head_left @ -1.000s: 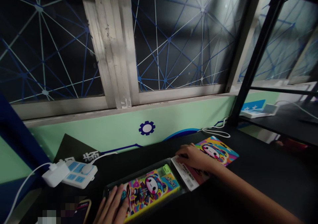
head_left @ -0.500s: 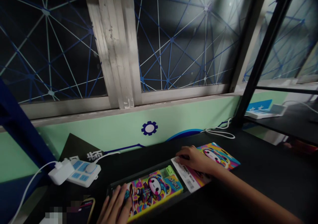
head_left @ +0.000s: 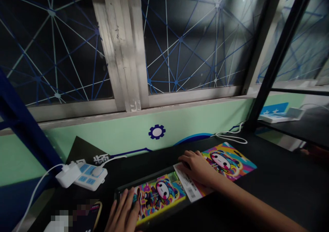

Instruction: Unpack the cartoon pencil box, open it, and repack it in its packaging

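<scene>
A colourful pencil box (head_left: 160, 195) with a cartoon character and a yellow edge lies in a dark-rimmed plastic case (head_left: 151, 174) on the black desk. My left hand (head_left: 123, 209) rests on its left end, fingers stretched out flat. My right hand (head_left: 196, 167) has its fingers bent over the printed card (head_left: 228, 161), on its white strip with a barcode and partly hidden "PENCIL BOX" lettering. The card's left end overlaps the right end of the pencil box. My right fingertips are partly hidden, as is what lies beneath that palm.
A white power strip (head_left: 91, 177) with a plugged-in charger (head_left: 68, 175) stands at the left. A phone (head_left: 88, 216) lies near the front left. A white cable (head_left: 231, 136) loops at the back by the black shelf post (head_left: 277, 60). Green wall and windows rise behind.
The card has slid left with my right hand, covering part of the "SPORT" lettering on the pencil box. My left hand stays on the box. The view has shifted slightly.
</scene>
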Tool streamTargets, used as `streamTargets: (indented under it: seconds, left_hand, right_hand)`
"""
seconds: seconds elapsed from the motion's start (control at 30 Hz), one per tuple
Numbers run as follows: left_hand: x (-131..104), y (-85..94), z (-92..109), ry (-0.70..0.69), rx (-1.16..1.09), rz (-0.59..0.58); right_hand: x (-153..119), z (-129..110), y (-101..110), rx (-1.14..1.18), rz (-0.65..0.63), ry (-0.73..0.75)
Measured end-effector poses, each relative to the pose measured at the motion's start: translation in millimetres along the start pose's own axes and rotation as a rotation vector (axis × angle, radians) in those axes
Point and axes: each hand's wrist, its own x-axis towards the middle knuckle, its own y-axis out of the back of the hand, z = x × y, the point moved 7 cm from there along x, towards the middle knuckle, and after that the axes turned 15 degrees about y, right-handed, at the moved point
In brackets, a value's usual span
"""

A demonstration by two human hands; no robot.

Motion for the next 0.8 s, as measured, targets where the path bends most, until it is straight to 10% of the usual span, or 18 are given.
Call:
streamTargets:
  seconds: [0.4,0.6,0.8]
  left_hand:
    - [68.4,79.5,55.6,0.396,-0.293,-0.505]
    - [124.7,115.1,42.3,0.391,-0.265,-0.784]
    - [160.5,104.7,4.1,0.554,-0.253,-0.829]
  right_hand:
    - [33.7,-64.6,-43.9,0.036,-0.080,0.160]
    - [40.8,-57.6,-45.3,-0.039,-0.011,0.143]
    - [22.2,-27.7,-24.1,-0.097,0.029,0.049]
